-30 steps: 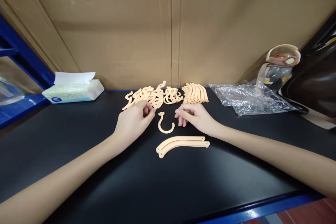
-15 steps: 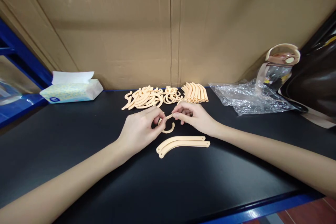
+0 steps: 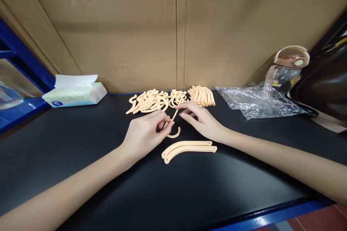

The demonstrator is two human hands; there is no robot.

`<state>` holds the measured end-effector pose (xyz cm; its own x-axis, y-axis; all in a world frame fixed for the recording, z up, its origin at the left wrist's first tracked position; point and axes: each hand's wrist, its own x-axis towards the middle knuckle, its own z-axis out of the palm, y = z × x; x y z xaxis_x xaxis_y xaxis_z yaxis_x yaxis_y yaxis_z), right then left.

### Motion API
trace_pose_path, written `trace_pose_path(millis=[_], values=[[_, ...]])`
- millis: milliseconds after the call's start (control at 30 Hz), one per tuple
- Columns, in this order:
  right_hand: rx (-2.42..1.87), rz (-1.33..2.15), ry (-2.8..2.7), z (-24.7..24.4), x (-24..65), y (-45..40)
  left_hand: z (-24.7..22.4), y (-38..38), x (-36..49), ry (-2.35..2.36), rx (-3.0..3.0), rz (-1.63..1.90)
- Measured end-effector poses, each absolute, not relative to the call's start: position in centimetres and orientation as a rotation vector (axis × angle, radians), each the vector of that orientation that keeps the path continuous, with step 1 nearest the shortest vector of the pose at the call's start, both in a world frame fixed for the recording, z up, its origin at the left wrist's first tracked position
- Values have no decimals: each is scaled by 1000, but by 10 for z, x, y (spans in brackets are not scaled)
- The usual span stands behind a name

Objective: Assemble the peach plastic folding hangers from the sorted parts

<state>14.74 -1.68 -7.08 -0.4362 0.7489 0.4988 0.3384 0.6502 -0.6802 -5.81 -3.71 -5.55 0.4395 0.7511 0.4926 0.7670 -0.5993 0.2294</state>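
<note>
My left hand (image 3: 145,133) pinches a thin beige plastic piece (image 3: 174,115) between thumb and fingertips. The piece points up and away, seen nearly edge-on, so its full outline does not show. Around its upper end is my right hand (image 3: 204,120), thumb and index finger apart; the index fingertip is at or very near the tip. Just below the fingers a hook-shaped beige piece (image 3: 175,135) lies on the table, partly covered by my left hand. Closer to me, two long curved beige bars (image 3: 189,147) with holed ends lie side by side.
Along the back of the black table (image 3: 189,191) are a heap of curved beige pieces (image 3: 150,100), a smaller pile of ring-like pieces (image 3: 177,97) and a row of bars (image 3: 201,95). A tissue pack (image 3: 74,94) sits left; clear plastic wrap (image 3: 257,101) and a bottle (image 3: 287,72) stand right.
The piece in my left hand has swung from nearly level to steeply upward. My right thumb and index finger have parted from their pinch on it.
</note>
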Motion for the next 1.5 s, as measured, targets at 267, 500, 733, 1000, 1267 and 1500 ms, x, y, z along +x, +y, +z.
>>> trace_pose_path(millis=[267,500,733,1000,1267,1500], values=[[-800,735,-1997,-73,147,-13,-59,-36,-58,-1278,-2733,-888],[-831,863,-1871,-75,147,-8,-59,-37,-58,-1234,-2787,-802],[-884,886,-1674,-79,149,-5,-59,-37,-59,-1171,-2741,-848],[-1334,379,-2030,-74,157,-2,-59,-35,-59,-1076,-2776,-742],[-1568,167,-2133,-73,160,2,-60,-25,-62,-1124,-2676,-714],[-1563,71,-2195,-72,160,-3,-62,-11,-70,-1238,-2588,-734]])
